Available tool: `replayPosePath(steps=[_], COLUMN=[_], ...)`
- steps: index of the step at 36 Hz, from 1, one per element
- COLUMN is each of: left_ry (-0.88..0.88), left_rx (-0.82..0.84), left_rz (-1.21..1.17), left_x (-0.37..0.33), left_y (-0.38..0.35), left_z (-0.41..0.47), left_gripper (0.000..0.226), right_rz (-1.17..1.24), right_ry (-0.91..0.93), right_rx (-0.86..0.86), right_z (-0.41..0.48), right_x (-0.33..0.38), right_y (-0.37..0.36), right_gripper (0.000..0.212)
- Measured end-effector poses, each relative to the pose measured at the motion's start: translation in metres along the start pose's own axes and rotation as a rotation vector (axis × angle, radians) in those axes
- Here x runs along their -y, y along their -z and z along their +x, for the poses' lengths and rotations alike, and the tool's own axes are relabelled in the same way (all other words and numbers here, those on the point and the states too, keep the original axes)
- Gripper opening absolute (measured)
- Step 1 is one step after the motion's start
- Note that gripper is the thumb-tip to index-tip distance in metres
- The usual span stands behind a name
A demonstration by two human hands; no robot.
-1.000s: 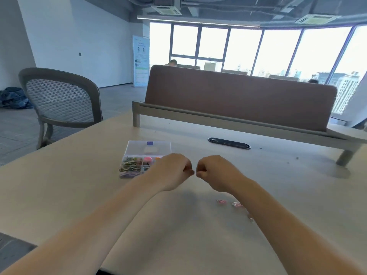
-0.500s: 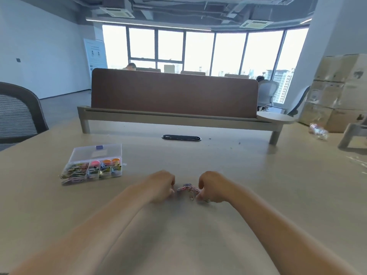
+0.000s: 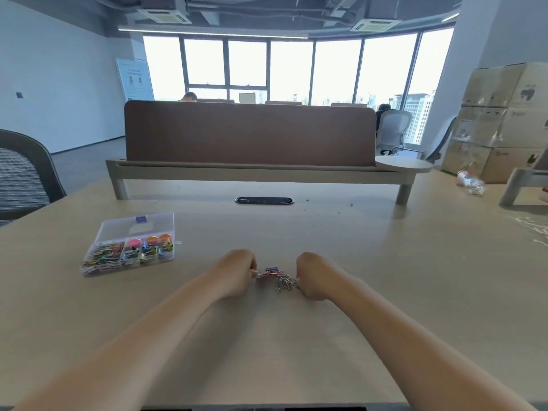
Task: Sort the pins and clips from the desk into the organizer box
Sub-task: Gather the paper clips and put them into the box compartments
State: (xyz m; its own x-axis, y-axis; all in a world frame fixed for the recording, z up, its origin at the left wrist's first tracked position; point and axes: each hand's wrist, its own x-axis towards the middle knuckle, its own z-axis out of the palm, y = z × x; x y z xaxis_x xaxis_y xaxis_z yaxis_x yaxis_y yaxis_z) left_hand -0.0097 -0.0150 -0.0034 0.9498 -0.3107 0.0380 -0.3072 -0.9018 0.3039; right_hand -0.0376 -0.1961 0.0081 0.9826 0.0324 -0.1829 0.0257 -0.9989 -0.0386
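Both hands have dropped to the counter [image 3: 385, 262] since a second ago: left hand [image 3: 237, 269] and right hand [image 3: 314, 274], grip curled narrow, bracket a tangle of paper clips [image 3: 277, 277] at centre frame, likely corralling it. At left, the organizer box [image 3: 130, 244] sits open. Windowed office behind.

The tabletop [image 3: 385, 262] lies bare along its near edge and across its right half, giving open passage there. Between the two hands [image 3: 237, 271] sits a small tangle of paper clips [image 3: 277, 277], touched from both sides. The organizer box [image 3: 130, 244] stands toward the left edge, its lid open, with a clear strip of tabletop between it and the left hand. Along the far edge the divider screen [image 3: 249, 132] and cable slot [image 3: 264, 200] bound the reach.
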Motion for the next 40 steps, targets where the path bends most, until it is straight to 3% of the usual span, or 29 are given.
replayPosePath(steps=[7,13,16,20,26,29,40], left_ry=[-0.019,-0.005,0.012,0.035,0.029,0.003,-0.052], left_rx=[-0.036,-0.033,-0.011,0.013,0.016,0.009,-0.085], left_rz=[-0.11,-0.089,-0.068,-0.045,-0.056,-0.032,-0.16], left_x=[-0.013,-0.015,-0.015,-0.019,-0.018,-0.017,-0.007], left_y=[-0.002,-0.007,-0.008,-0.006,-0.009,-0.01,-0.013], left_z=[0.006,0.011,0.014,0.014,0.013,0.012,0.015], left_gripper=[0.007,0.005,0.02,0.019,0.016,0.017,0.022], right_rz=[0.069,0.103,0.134,0.165,0.129,0.116,0.078], right_ry=[-0.035,-0.026,-0.036,-0.05,-0.062,-0.043,-0.01], right_rx=[0.009,0.013,0.029,0.018,0.025,0.024,0.01], right_z=[0.001,0.005,0.006,0.008,0.013,0.018,0.03], right_x=[0.004,0.006,0.01,0.014,0.022,0.022,0.014], right_y=[0.003,0.007,0.008,0.009,0.01,0.007,0.0], right_gripper=[0.031,0.011,0.025,0.047,0.039,0.019,0.023])
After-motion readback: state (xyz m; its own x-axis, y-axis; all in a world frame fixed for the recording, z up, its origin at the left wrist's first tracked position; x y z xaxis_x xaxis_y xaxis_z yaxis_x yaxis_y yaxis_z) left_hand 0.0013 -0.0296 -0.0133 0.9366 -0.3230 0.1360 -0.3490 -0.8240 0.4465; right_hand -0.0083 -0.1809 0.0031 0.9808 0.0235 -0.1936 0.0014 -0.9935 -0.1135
